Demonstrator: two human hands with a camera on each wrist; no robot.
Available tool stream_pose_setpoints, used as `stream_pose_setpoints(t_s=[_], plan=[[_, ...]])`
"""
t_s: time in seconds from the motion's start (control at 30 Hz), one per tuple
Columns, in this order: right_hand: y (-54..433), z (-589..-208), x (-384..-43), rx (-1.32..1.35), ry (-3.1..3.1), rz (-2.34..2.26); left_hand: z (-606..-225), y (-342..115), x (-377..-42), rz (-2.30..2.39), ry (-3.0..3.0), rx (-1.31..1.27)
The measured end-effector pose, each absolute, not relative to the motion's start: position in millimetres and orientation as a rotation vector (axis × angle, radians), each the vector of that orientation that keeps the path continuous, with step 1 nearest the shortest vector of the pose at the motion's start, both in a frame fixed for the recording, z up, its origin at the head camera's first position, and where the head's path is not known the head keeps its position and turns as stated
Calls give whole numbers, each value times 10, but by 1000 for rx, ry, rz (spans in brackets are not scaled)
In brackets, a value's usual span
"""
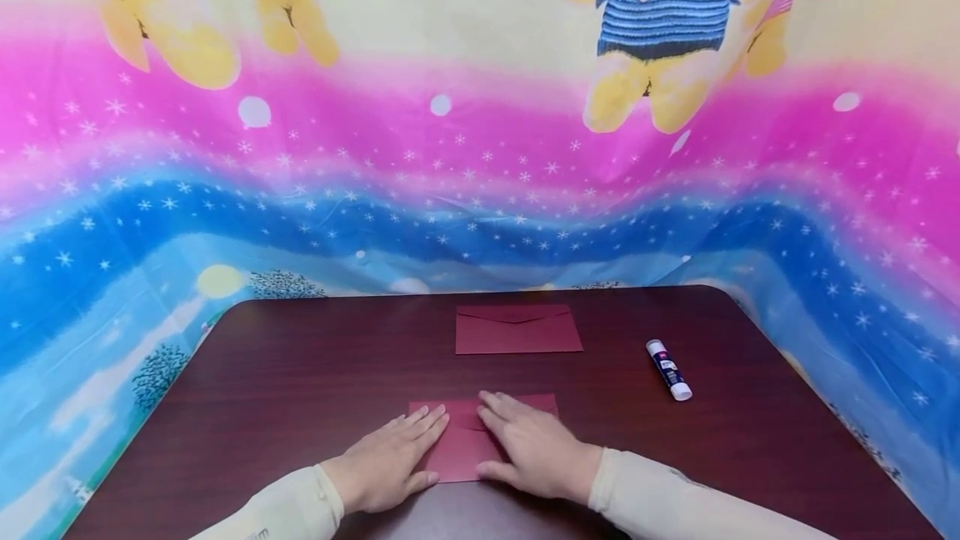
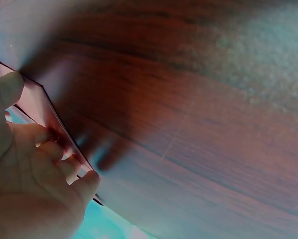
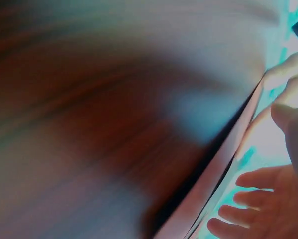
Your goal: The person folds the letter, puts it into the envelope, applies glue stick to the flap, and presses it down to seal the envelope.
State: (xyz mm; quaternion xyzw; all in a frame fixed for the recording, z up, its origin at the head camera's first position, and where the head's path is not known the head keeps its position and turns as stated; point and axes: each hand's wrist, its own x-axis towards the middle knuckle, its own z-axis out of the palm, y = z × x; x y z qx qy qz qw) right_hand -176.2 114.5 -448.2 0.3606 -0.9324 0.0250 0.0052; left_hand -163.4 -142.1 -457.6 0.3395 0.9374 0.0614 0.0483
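A dark red envelope [image 1: 459, 455] lies flat on the table near its front edge, partly covered by both hands. My left hand [image 1: 390, 458] rests on its left side with the fingers straight. On the right side lies my right hand [image 1: 536, 450], its fingers extended over the flap area. In the left wrist view the left hand [image 2: 39, 169] has its fingertips along the envelope's edge [image 2: 51, 117]. The right wrist view has the right hand [image 3: 268, 199] beside the envelope [image 3: 208, 194], fingers spread.
Farther back on the dark wood table [image 1: 315, 365] lies a second dark red envelope [image 1: 517, 333] with its pointed flap down. A white-capped glue stick [image 1: 669, 370] lies to the right. Behind the table hangs a colourful printed cloth [image 1: 450, 148].
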Motion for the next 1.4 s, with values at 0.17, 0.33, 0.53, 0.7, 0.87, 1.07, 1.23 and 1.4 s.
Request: stream_pose_setpoints(t_s=[0.17,0.33,0.53,0.7,0.87,1.07,1.23,1.4], plan=[[880,-4518,-1707,1248,-2898,-81,-4557,-1421,-1647,168,2859,1034],[905,-4528,-1707,1226,-2926,-143,-4552,-1423,-1651,159,2842,995],[1196,-4469,-1755,1198,-3033,27,-4575,-1428,-1663,165,2847,978],[1472,-4470,-1755,1167,-3048,50,-4544,-1427,-1649,182,2837,971],[1670,-4461,-1736,1147,-3057,72,-4559,-1434,-1648,191,2831,975],[1864,-4443,-1733,1081,-3116,101,-4562,-1418,-1647,188,2821,985],[1920,-4439,-1732,1089,-3099,110,-4546,-1412,-1645,181,2827,985],[1939,-4432,-1732,1100,-3076,115,-4535,-1392,-1649,183,2827,983]])
